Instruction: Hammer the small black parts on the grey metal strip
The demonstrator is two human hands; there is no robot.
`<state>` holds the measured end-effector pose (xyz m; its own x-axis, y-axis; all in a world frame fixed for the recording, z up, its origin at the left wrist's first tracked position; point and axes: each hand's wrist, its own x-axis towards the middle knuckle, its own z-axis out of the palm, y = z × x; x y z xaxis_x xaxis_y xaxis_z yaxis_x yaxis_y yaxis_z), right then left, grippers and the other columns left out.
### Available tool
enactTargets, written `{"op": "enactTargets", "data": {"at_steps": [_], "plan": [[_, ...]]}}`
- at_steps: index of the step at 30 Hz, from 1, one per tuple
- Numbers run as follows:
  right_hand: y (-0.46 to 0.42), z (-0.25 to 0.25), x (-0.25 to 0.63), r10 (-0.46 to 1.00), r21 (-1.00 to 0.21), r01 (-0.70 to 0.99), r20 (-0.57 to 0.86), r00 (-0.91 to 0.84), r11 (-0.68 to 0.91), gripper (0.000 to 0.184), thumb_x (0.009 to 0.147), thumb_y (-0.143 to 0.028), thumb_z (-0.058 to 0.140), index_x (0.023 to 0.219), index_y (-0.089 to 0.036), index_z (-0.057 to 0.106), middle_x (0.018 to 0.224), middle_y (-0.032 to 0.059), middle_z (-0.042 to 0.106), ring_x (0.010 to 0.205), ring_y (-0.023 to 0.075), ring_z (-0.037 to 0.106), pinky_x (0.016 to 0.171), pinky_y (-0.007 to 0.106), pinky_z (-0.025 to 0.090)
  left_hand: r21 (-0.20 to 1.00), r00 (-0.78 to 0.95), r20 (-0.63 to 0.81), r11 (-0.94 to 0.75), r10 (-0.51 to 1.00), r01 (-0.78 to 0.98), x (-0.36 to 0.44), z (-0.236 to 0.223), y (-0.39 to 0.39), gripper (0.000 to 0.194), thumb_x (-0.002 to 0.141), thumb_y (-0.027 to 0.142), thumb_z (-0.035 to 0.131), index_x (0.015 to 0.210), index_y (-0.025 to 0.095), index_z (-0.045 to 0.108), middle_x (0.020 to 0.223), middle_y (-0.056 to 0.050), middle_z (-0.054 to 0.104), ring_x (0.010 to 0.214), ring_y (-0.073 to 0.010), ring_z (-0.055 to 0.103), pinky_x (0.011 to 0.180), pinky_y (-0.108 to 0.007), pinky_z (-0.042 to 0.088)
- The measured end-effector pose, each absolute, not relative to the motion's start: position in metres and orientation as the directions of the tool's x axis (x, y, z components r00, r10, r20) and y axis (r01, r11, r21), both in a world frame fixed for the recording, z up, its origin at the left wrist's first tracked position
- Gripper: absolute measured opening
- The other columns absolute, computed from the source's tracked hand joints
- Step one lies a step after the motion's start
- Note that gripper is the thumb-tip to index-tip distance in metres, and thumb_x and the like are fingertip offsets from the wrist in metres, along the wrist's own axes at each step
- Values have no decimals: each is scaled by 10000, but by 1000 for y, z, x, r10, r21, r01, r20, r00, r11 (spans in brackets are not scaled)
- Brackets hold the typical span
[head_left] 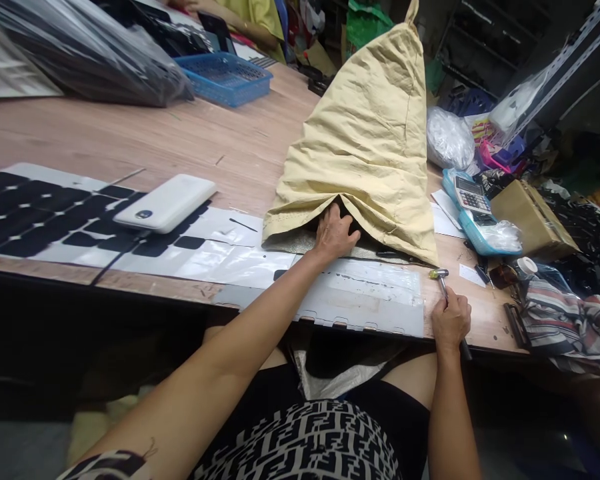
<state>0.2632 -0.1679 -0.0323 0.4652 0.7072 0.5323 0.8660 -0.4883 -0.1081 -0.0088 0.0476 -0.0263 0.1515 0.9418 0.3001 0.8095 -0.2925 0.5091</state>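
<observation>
Reaching into yellow bag [365, 143], left fingers [334, 212] part-hidden

Wooden table [250, 147], blue basket [225, 79], white power bank [173, 200], yellow cloth bag [365, 147]

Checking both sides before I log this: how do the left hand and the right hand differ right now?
The left hand reaches into the open mouth of the yellow cloth bag; the right hand is outside it. The right hand grips a small hammer; whether the left hand holds anything is hidden. Both are bare.
</observation>
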Motion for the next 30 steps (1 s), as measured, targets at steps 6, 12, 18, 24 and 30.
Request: {"op": "enactTargets", "data": {"at_steps": [6, 12, 18, 24, 30], "plan": [[-168, -36, 265, 712, -94, 869, 535, 455, -485, 371, 908, -210, 516, 1212, -214, 728, 957, 81, 617, 853, 219, 496, 732, 325, 364, 491, 138, 309, -282, 941, 824, 25, -20, 22, 255, 861, 368, 632, 977, 163, 729, 1216, -202, 515, 1197, -422, 473, 968, -524, 425], [-169, -39, 267, 703, -88, 871, 554, 447, -484, 384, 900, -217, 509, 1215, -222, 729, 946, 76, 627, 856, 221, 505, 736, 325, 364, 496, 350, 204, -405, 914, 768, 56, -24, 7, 337, 861, 487, 693, 1072, 227, 736, 1151, -147, 550, 1133, -355, 510, 975, -474, 436], [-168, -39, 267, 705, -81, 866, 547, 452, -493, 388, 909, -229, 495, 1216, -222, 732, 969, 77, 649, 866, 222, 519, 742, 327, 376, 478, 421, 228, -478, 878, 737, 59, -25, 5, 316, 851, 411, 736, 1115, 239, 722, 1153, -119, 578, 1151, -327, 509, 977, -444, 438], [-168, -36, 266, 704, -99, 866, 541, 460, -490, 390, 899, -224, 487, 1200, -210, 735, 975, 88, 645, 866, 217, 520, 748, 327, 388, 518, 515, 152, -512, 844, 686, 55, -30, 3, 263, 909, 336, 633, 1140, 263, 736, 1146, -112, 640, 1150, -338, 532, 942, -464, 430], [-169, -36, 264, 704, -122, 859, 521, 482, -498, 382, 912, -233, 501, 1223, -206, 721, 1000, 96, 638, 879, 223, 507, 759, 336, 391, 619, 595, 149, -543, 790, 567, 15, -36, -10, 214, 874, 322, 645, 1046, 249, 750, 1026, -79, 724, 1067, -316, 542, 934, -467, 380]]}}
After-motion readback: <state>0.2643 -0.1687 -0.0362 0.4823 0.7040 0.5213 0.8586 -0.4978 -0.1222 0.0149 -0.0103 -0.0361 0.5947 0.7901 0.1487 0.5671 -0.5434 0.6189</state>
